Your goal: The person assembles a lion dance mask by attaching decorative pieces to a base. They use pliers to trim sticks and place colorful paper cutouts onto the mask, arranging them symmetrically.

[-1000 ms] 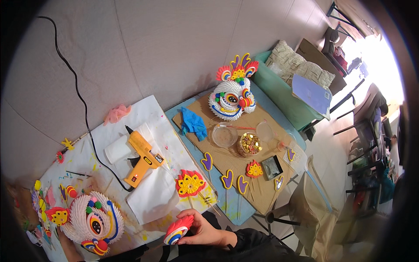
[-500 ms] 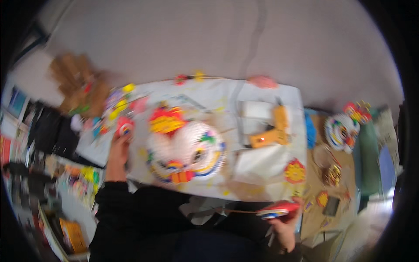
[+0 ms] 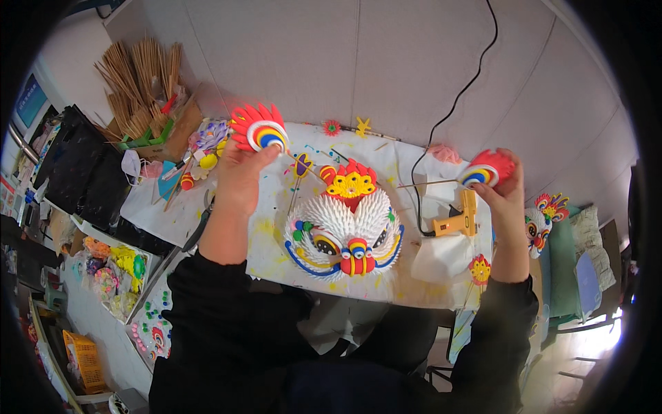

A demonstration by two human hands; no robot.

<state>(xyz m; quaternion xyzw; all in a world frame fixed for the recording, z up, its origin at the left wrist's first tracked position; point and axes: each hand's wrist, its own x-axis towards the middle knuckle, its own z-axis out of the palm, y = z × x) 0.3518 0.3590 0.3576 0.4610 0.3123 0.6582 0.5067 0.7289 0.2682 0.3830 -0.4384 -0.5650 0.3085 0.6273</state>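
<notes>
Since the earlier frame both hands have been raised from the table's edge to either side of the white lion mask (image 3: 345,231). In the head view, a red fan-shaped ornament (image 3: 258,128) is gripped by the left hand (image 3: 241,172) at eleven o'clock of the mask. A matching ornament on a stick (image 3: 486,169) (smaller) is pinched by the right hand (image 3: 507,196) at two o'clock, above the yellow glue gun (image 3: 460,217).

Both arms wear long black sleeves – bare left hand (image 3: 240,174), bare right hand (image 3: 507,196)
</notes>
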